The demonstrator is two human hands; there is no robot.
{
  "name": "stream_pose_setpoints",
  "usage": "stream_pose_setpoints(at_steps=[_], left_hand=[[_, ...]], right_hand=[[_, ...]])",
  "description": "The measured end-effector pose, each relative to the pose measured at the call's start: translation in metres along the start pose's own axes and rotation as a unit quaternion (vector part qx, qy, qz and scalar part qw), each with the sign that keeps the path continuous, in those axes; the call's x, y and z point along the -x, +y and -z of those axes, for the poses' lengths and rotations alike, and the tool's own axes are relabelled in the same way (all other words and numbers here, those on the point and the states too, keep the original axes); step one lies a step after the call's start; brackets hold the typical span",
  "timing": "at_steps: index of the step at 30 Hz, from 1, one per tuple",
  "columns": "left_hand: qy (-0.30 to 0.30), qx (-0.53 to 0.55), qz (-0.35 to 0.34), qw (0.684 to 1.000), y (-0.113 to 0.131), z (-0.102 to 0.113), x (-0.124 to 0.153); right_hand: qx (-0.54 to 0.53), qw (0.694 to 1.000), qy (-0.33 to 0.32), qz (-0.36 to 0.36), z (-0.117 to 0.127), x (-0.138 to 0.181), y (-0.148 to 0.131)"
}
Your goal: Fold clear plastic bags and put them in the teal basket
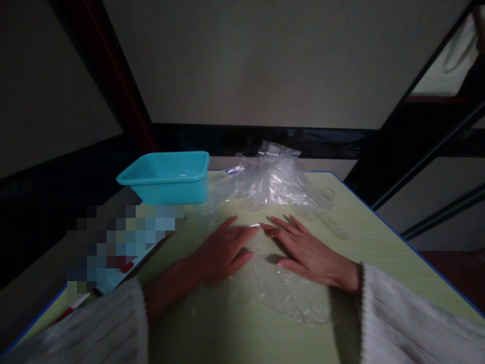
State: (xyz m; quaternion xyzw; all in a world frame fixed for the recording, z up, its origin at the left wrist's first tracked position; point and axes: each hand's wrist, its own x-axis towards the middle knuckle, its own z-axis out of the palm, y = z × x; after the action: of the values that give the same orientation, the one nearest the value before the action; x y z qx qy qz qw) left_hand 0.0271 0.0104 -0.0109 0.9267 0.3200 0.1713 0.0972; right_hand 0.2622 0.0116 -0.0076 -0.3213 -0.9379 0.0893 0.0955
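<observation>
My left hand [223, 247] lies flat on the table with its fingers stretched out, pressing on a clear thin plastic sheet [288, 293]. My right hand [306, 250] rests flat on the same sheet, fingers spread, its fingertips almost touching those of the left. The sheet lies spread under and in front of both hands on the pale green table [379, 237]. Both wrists come out of white knitted sleeves.
A heap of crumpled clear plastic [273, 177] sits at the table's far edge. A turquoise plastic tub [166, 177] stands at the far left. A blurred-out patch and a red-and-white strip [76, 306] lie along the left edge. Dark shelving frames surround the table.
</observation>
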Motion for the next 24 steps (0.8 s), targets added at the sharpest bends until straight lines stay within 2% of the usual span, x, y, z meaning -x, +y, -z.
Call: stream_pose_setpoints(at_steps=[10,18,24], left_hand=[[0.068,-0.017,0.005,0.998,-0.006,-0.003,0.0],[-0.071,-0.043,0.05,0.995,0.003,-0.006,0.002],[-0.092,-0.046,0.057,0.993,0.006,-0.008,0.003]], right_hand=[[-0.02,1.0,-0.006,-0.01,-0.001,0.0,0.0],[-0.034,0.998,-0.043,0.012,0.004,0.0,-0.005],[-0.041,0.995,-0.085,0.003,0.004,0.0,-0.008]])
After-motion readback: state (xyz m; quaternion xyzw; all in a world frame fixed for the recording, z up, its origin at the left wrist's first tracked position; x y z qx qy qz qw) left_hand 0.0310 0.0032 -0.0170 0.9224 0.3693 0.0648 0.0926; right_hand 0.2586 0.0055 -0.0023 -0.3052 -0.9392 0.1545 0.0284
